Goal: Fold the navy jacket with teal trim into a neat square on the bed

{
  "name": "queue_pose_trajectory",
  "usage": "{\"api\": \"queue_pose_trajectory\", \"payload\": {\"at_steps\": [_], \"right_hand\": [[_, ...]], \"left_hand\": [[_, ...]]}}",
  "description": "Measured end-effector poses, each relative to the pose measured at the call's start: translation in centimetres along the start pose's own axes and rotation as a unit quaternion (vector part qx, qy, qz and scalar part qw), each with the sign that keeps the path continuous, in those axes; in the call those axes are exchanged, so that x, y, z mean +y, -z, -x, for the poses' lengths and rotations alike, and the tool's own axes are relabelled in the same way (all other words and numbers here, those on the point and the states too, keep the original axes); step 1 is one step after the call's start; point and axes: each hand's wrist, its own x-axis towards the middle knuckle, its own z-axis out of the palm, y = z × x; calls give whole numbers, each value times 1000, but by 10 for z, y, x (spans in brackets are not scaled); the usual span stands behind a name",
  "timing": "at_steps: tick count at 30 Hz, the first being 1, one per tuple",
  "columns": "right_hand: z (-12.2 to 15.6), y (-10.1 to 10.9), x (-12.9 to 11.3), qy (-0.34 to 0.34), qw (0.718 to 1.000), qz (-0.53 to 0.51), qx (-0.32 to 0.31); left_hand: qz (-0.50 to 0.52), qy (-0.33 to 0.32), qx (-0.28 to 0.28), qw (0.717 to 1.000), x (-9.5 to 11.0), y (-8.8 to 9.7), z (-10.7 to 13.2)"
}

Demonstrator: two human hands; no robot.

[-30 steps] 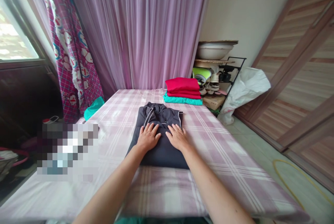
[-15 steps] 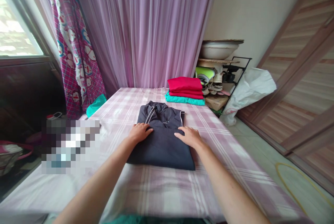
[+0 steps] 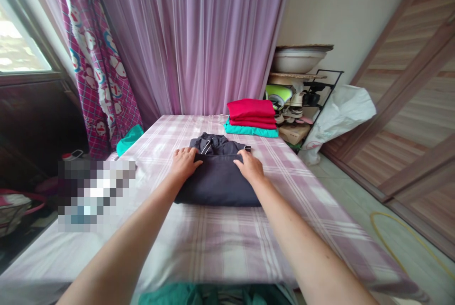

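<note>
A dark navy jacket (image 3: pixel 218 184) with white piping lies folded on the checked tablecloth in front of me. Its crumpled collar part (image 3: pixel 213 143) shows beyond the folded layer. My left hand (image 3: pixel 185 161) grips the left end of the layer's far edge, thumb on the near side and fingers over the edge. At the right end of the same edge, my right hand (image 3: pixel 250 164) is closed in a similar pinch. The fingertips are partly hidden by the cloth.
A stack of folded red clothes (image 3: pixel 251 111) rests on a folded teal garment (image 3: pixel 251 130) at the table's far right. Teal cloth (image 3: pixel 130 139) lies by the left edge. A shoe rack (image 3: pixel 320 101) and a white bag (image 3: pixel 341 115) stand beyond the table.
Both hands have moved away from me along the jacket and now grip the folded layer's far edge. The jacket's near edge has shifted farther off, leaving a shorter bundle.
</note>
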Motion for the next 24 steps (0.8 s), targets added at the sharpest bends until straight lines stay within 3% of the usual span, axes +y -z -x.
{"api": "queue_pose_trajectory", "payload": {"at_steps": [3,6,11,13,17,24], "right_hand": [[0,-13,1,-27,998,19,-45],[3,-10,-1,-16,998,43,-36],[18,-2,-23,90,996,17,16],[29,-9,-30,114,993,7,-10],[50,-30,-30,79,992,35,-92],[49,-35,-20,85,993,13,-76]], "left_hand": [[22,-14,-37,999,2,-15,0],[31,-9,-41,999,0,-18,4],[36,-8,-2,999,23,-8,30],[42,-13,-8,999,40,-13,44],[61,-8,-64,996,59,-33,60],[71,-52,-64,994,35,-47,53]]}}
